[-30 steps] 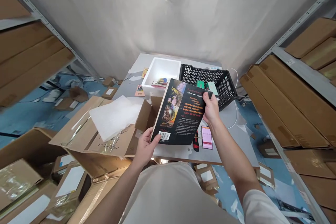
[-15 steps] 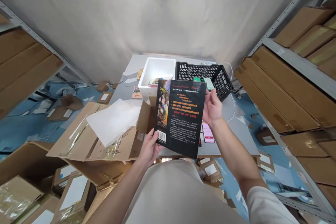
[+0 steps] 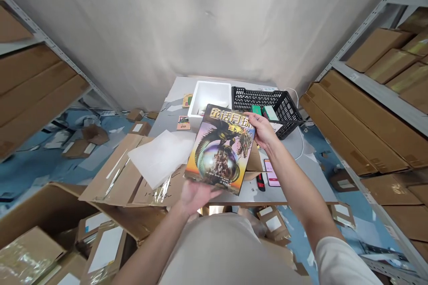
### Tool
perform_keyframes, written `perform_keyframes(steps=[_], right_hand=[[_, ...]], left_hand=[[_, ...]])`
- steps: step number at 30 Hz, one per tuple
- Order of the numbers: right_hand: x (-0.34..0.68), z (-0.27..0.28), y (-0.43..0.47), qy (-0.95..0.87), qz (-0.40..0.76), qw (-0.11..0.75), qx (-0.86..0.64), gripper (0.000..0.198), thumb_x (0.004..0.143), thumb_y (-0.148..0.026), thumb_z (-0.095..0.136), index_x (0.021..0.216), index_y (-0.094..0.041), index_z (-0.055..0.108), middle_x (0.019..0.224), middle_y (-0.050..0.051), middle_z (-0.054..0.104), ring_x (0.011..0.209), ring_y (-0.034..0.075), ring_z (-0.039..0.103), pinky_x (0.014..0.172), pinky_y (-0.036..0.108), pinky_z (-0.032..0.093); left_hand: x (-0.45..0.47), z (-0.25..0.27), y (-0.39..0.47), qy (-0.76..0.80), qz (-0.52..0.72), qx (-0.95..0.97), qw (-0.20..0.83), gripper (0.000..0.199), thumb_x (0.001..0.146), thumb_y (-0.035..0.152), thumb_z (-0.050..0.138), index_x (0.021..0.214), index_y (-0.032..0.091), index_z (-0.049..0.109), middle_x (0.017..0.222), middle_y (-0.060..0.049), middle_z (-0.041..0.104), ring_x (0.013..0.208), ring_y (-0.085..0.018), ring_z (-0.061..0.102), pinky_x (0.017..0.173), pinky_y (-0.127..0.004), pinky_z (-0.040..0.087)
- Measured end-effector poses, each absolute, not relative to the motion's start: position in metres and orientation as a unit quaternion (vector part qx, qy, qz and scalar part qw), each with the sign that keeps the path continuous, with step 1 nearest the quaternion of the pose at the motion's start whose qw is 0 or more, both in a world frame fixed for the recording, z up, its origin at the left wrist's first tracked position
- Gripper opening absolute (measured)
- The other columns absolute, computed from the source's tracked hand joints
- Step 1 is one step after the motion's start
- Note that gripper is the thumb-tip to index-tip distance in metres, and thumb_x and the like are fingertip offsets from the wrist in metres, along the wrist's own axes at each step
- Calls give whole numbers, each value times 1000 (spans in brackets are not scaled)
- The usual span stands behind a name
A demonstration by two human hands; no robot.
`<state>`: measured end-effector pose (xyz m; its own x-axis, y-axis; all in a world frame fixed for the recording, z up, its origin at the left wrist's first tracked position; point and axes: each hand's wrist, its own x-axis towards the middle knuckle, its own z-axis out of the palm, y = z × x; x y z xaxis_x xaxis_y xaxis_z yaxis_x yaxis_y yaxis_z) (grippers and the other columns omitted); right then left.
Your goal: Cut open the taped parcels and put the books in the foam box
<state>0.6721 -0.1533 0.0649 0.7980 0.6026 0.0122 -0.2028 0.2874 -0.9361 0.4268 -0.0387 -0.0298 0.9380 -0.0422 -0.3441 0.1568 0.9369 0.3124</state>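
A book (image 3: 219, 149) with a dragon and a glass globe on its cover is held up over the table's front edge, cover facing me and tilted. My right hand (image 3: 262, 130) grips its upper right edge, with the thumb on the front. Under the lower left edge lies my left hand (image 3: 197, 196), its thumb near the bottom and its other fingers partly hidden behind the book. Left of the book, a white foam sheet (image 3: 160, 158) rests on a cardboard box (image 3: 133, 182). Part of an open carton (image 3: 254, 160) shows behind the book.
A white foam box (image 3: 214, 93) and a black plastic crate (image 3: 257, 98) holding green-and-white boxes stand at the back of the table. A phone (image 3: 273, 173) and a red-and-black cutter (image 3: 261, 182) lie at right. Shelves of cartons (image 3: 368, 124) flank both sides.
The book has been turned from its black back cover to its dragon front cover. Both hands still hold it, and my view has shifted slightly.
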Motion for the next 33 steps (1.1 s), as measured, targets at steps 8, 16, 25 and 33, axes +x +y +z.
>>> perform_keyframes(steps=[8, 16, 25, 33], right_hand=[[667, 59, -157, -179, 296, 748, -567, 39, 67, -43, 74, 99, -22, 65, 77, 0, 70, 61, 14, 64, 54, 27, 54], [650, 20, -181, -174, 358, 641, -656, 51, 76, -47, 62, 123, -30, 51, 75, -1, 70, 49, 12, 63, 45, 26, 56], [696, 32, -164, -176, 349, 649, -653, 48, 81, -41, 57, 127, -30, 46, 76, 1, 70, 47, 14, 64, 43, 25, 56], [775, 17, -67, -63, 283, 770, -568, 16, 91, -32, 44, 106, -27, 45, 73, -2, 65, 52, 12, 63, 49, 28, 56]], left_hand=[[400, -42, -19, 285, 155, 381, 866, 33, 69, 36, 74, 93, 18, 60, 88, -2, 71, 66, -14, 67, 68, -28, 54], [391, -60, -24, 294, 121, 327, 890, 30, 72, 36, 72, 91, 17, 60, 83, -3, 72, 67, -15, 68, 68, -29, 56], [424, -50, -11, 276, 153, 360, 878, 42, 70, 47, 70, 100, 19, 57, 86, -3, 71, 77, -19, 70, 79, -33, 53], [388, -47, 24, 349, 226, 526, 742, 53, 76, 54, 59, 112, 16, 54, 105, -12, 67, 89, -24, 67, 91, -42, 47]])
